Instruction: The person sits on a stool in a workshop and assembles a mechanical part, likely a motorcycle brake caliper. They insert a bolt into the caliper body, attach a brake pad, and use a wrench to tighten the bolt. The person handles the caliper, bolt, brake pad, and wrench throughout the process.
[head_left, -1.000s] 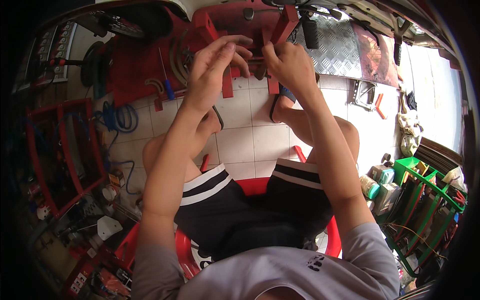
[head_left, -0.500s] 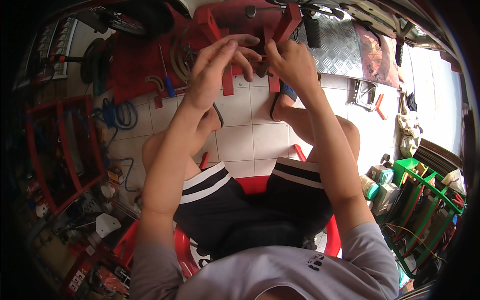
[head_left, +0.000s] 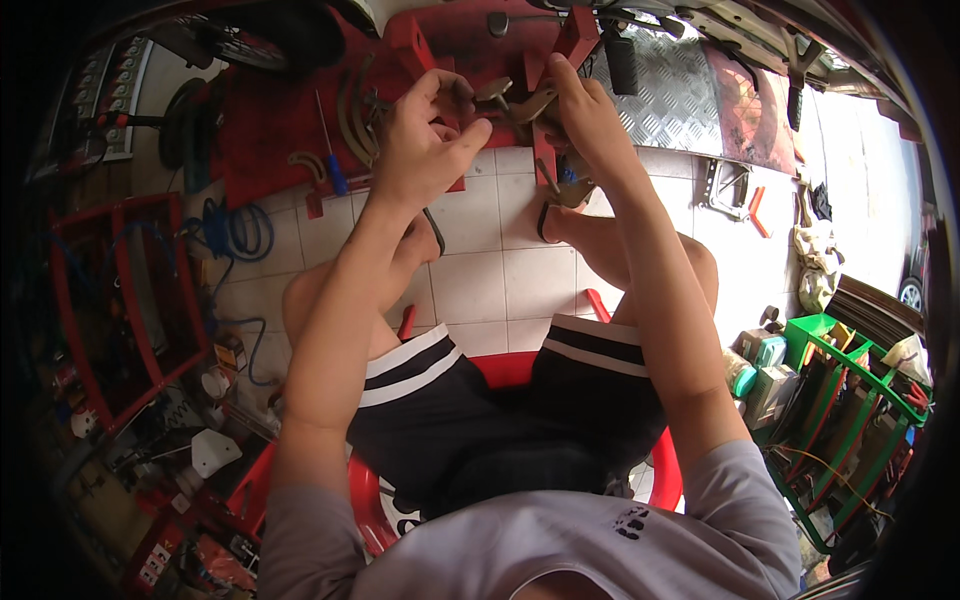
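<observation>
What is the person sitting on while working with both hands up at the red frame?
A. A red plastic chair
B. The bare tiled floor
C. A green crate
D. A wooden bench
A: the rim of a red plastic chair curves out beside the dark shorts, while the left hand and right hand work at the red frame.

metal part (head_left: 512, 98) between both hands | rack (head_left: 120, 300) left | crate (head_left: 850, 400) right
</observation>
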